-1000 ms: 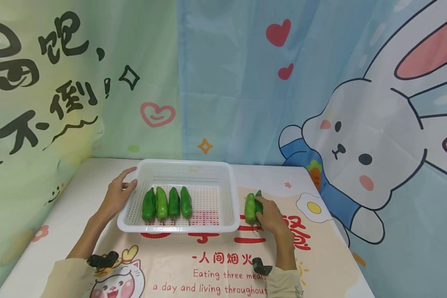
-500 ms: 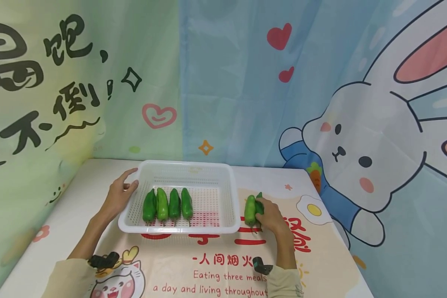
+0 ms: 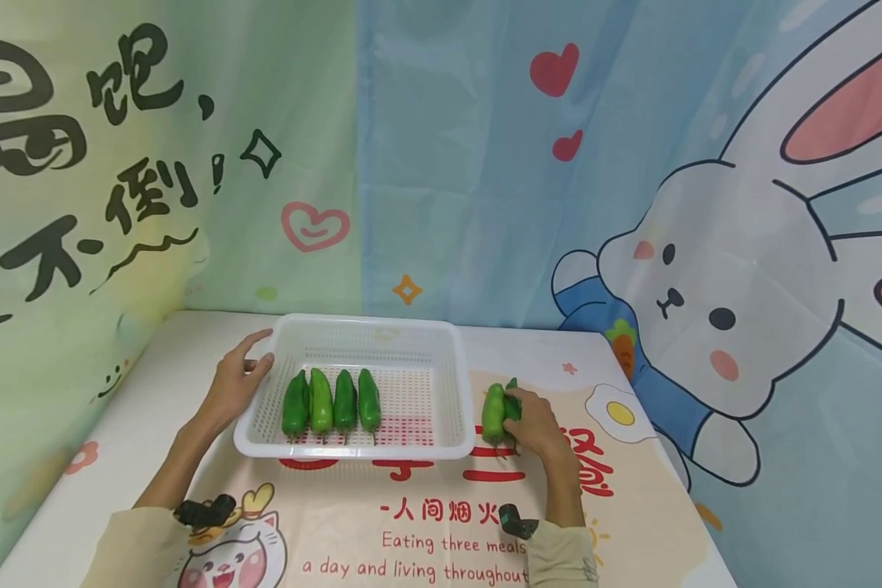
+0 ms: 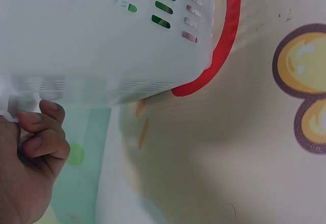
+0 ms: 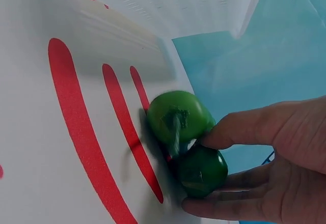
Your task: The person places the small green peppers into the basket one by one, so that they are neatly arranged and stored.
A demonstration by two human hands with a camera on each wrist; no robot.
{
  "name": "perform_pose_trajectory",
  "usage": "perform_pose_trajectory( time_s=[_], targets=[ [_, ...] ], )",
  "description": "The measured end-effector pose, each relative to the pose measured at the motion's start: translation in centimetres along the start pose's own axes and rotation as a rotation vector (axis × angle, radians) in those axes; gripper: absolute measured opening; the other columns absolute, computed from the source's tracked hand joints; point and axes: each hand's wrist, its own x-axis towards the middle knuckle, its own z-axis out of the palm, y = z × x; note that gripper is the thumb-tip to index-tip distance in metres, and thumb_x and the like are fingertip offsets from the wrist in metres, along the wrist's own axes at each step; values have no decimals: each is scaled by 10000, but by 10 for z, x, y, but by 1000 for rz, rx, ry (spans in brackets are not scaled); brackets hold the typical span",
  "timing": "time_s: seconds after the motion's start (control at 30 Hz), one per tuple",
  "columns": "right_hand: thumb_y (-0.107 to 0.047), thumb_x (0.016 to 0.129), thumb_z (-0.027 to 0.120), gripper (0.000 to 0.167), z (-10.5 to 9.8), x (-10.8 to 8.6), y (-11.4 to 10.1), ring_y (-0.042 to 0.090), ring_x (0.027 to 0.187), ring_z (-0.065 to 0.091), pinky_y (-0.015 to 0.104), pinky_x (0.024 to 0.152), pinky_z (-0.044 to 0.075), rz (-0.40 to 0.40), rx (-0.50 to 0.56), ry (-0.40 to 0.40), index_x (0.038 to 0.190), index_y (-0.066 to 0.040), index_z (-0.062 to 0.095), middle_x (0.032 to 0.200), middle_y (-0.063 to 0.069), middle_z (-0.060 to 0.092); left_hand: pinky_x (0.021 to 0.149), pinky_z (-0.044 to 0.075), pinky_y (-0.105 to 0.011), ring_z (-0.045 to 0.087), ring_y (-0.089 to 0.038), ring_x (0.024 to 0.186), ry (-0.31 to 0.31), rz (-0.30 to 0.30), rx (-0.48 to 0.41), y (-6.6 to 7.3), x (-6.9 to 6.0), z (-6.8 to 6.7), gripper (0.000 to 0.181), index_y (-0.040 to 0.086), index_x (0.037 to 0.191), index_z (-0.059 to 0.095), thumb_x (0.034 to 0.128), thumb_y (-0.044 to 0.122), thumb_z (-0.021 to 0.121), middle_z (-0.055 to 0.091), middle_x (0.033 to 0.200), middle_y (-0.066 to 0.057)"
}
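Note:
A white plastic basket (image 3: 426,452) stands on the table with several green peppers (image 3: 345,400) side by side in its left half. My left hand (image 3: 238,380) holds the basket's left rim; in the left wrist view its fingers curl beneath that edge. Right of the basket, two more peppers lie together on the table. My right hand (image 3: 536,425) pinches the darker green pepper (image 5: 202,172) between thumb and fingers, partly covering it in the head view. The lighter green pepper (image 3: 494,414) lies against it on the left, close to the thumb.
The table (image 3: 654,523) bears a printed cover with red characters and cartoon figures. Behind it hangs a printed cloth backdrop (image 3: 441,163) along the back edge. The basket's right wall rises between the loose peppers and those inside.
The head view shifts slightly. Both hands, the basket and the peppers keep nearly the same places, with the right hand on the darker pepper throughout.

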Motion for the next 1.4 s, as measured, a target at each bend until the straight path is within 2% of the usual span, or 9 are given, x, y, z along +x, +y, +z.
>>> perform_pose_trajectory(
  time_s=[0.33,0.53,0.73,1.13,1.4],
  targets=[
    [-57,985,747,603,0,1,-1,444,1277,567,665,1145,526,0,15,13,1555,4,559,1516,298,577,577,647,-310,808,-338,751,3,-4,-5,-4,2,0,575,36,1696,324,1172,201,496,725,1148,-432],
    [-32,977,738,571,-1,-2,2,444,1288,557,669,1138,516,-14,32,42,1529,11,599,1556,330,545,593,662,-334,812,-381,796,4,-6,6,-3,1,-1,575,32,1695,321,1173,203,491,702,1209,-448],
    [-60,993,735,577,-4,-5,8,432,1285,539,632,1127,535,15,70,47,1549,-11,589,1575,328,526,587,657,-323,815,-375,794,1,-14,4,-1,1,0,577,27,1693,321,1171,195,499,706,1212,-445],
    [-68,981,707,549,-8,-7,13,386,1194,555,576,1045,535,-13,90,94,1519,-3,621,1481,298,608,576,649,-312,814,-383,784,0,-14,-11,0,0,0,583,19,1693,317,1171,199,504,717,1186,-441],
    [-93,991,692,555,-11,-9,9,410,1266,548,612,1119,539,-11,112,123,1536,-24,611,1558,299,567,571,645,-307,809,-345,747,2,-7,-10,-1,0,-1,581,26,1692,320,1169,196,509,730,1152,-428]
  ],
)
